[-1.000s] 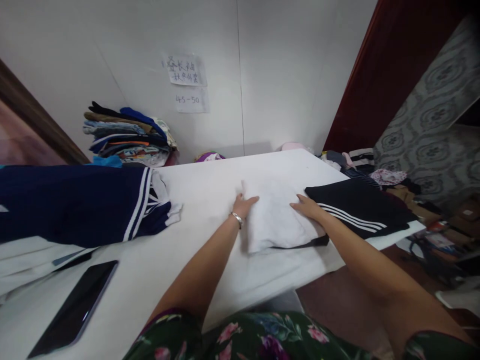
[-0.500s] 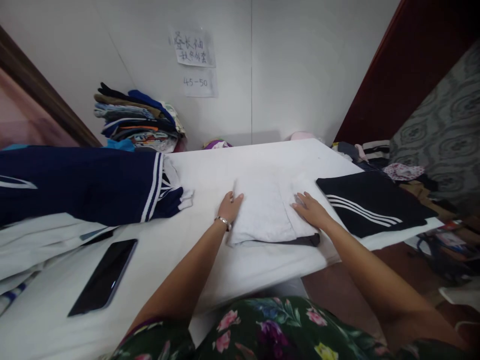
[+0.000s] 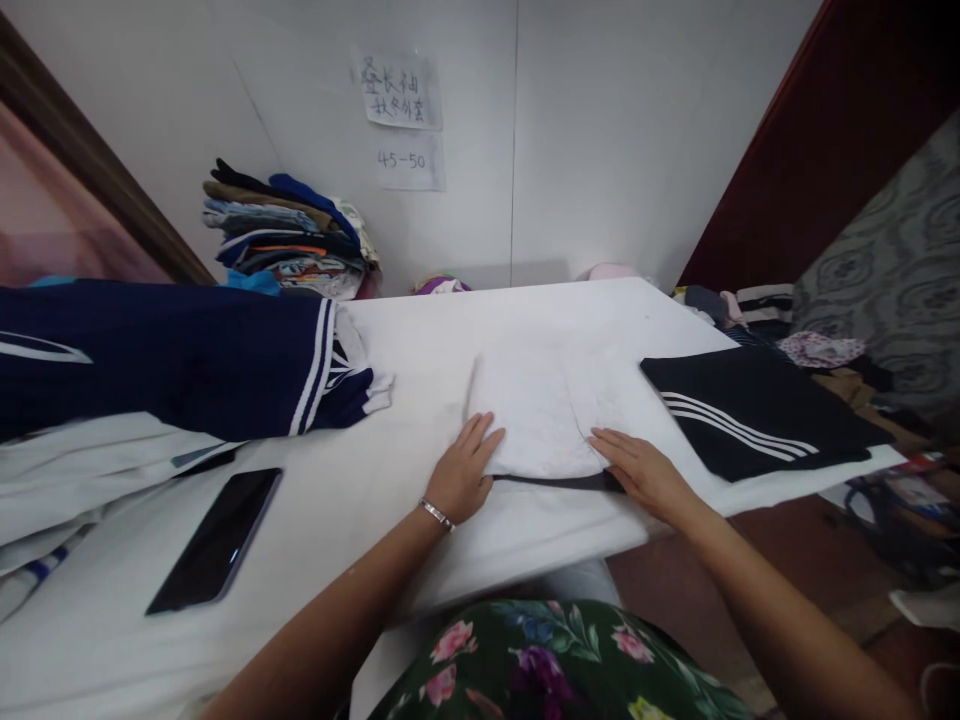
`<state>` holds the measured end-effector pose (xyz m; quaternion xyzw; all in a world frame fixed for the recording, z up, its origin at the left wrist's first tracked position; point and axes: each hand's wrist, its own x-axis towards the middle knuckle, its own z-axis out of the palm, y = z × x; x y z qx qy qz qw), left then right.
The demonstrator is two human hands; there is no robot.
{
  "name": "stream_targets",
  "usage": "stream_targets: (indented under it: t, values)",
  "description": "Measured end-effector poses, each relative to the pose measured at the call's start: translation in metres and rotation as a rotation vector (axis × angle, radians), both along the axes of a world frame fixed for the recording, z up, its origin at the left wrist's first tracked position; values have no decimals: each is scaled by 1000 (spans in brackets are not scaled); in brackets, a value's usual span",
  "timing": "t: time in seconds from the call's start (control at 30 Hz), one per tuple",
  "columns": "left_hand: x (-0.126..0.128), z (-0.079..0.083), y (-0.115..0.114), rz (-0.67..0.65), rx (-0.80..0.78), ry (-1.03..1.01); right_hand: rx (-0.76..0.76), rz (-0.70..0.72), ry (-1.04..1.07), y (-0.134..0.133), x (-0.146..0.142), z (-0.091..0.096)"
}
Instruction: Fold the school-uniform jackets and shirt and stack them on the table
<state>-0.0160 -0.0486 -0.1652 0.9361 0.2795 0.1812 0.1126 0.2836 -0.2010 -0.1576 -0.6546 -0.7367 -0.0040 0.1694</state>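
A folded white garment [image 3: 536, 410] with a dark edge underneath lies in the middle of the white table [image 3: 450, 330]. My left hand [image 3: 463, 470], with a bracelet at the wrist, rests flat at the garment's near left corner, fingers stretched out. At the near right corner my right hand [image 3: 643, 470] lies flat too, fingers extended on the cloth's edge. Neither hand grips anything.
A folded black garment with white stripes [image 3: 750, 415] lies right of the white one. A navy garment with white stripes [image 3: 172, 355] is draped at the left, a black phone [image 3: 217, 540] near it. A stack of folded clothes [image 3: 292, 245] stands by the wall. Clothes are piled at the right [image 3: 817, 350].
Both hands have slid back along the white garment from its far part to its near edge. The view has shifted slightly.
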Motion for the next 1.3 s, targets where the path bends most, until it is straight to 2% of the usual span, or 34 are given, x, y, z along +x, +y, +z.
stream_targets:
  t: [0.1,0.27,0.33,0.43,0.53,0.63,0.73,0.87,0.93,1.0,1.1,1.17,1.3]
  values:
    - [1,-4,0,20,31,67,7,-10,-44,-2,7,-3]
    - [-2,-12,0,-21,45,96,14,-4,-35,-9,10,-28]
    - [-6,-11,1,-45,36,107,12,-1,-8,-11,10,-33]
    - [-17,-4,4,-95,-4,114,-40,13,48,-14,10,-24]
    - [-25,12,12,-133,-91,84,-99,23,87,-11,7,-4]
    - [-12,31,26,-36,-173,47,-80,8,126,13,-7,19]
    - [28,46,42,129,-168,69,-21,3,154,62,-34,39]
    - [82,43,54,200,-95,161,-40,-11,113,139,-61,52]
    - [95,36,56,203,-70,205,-87,-58,54,166,-58,49]
    - [97,29,56,194,-39,224,-172,-141,-4,181,-44,38]
    - [92,23,55,166,1,238,-276,-275,-30,183,-17,16]
    - [89,22,55,151,18,241,-277,-320,-22,180,-5,4]
    - [89,26,54,155,19,238,-254,-334,-20,179,-1,-5]
